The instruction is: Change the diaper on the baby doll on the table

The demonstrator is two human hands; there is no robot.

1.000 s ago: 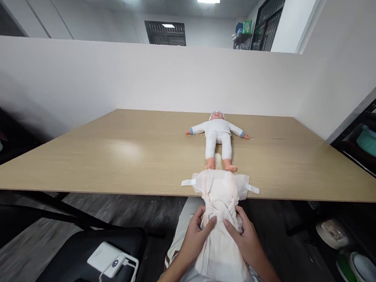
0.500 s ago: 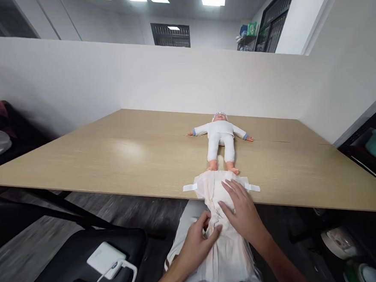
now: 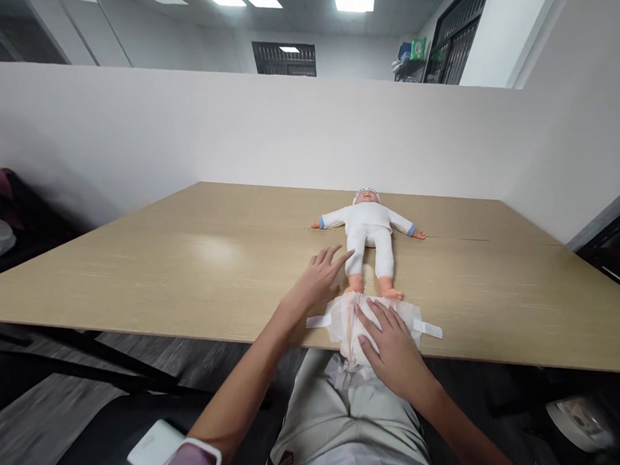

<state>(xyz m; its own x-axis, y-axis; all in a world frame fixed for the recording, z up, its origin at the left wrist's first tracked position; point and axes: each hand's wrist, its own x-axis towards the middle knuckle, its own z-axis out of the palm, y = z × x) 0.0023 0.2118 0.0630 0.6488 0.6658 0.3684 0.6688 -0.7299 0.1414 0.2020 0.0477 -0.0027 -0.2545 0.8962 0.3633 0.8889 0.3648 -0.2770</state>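
Note:
A doll (image 3: 370, 218) in a white outfit with blue cuffs lies on its back on the table, arms spread and bare feet towards me. Just below its feet, at the near table edge, an unfolded diaper (image 3: 348, 329) lies with its white side tabs spread to both sides. My right hand (image 3: 395, 347) rests on the diaper with its fingers spread. Beside the doll's leg on the left, my left hand (image 3: 321, 278) is held with fingers stretched out, nothing in it. Whether its fingertips touch the leg I cannot tell. The diaper's near end drops over the table edge, its lower part out of sight.
The wooden table (image 3: 185, 269) runs up to a white partition wall (image 3: 261, 137). A white power bank (image 3: 155, 449) lies on a black chair (image 3: 81, 454) at the lower left. Dark shelving (image 3: 614, 261) stands at the right.
My left hand has left the diaper and reached forward to the doll's leg. My right hand stays on the diaper, whose near part no longer lies across my lap.

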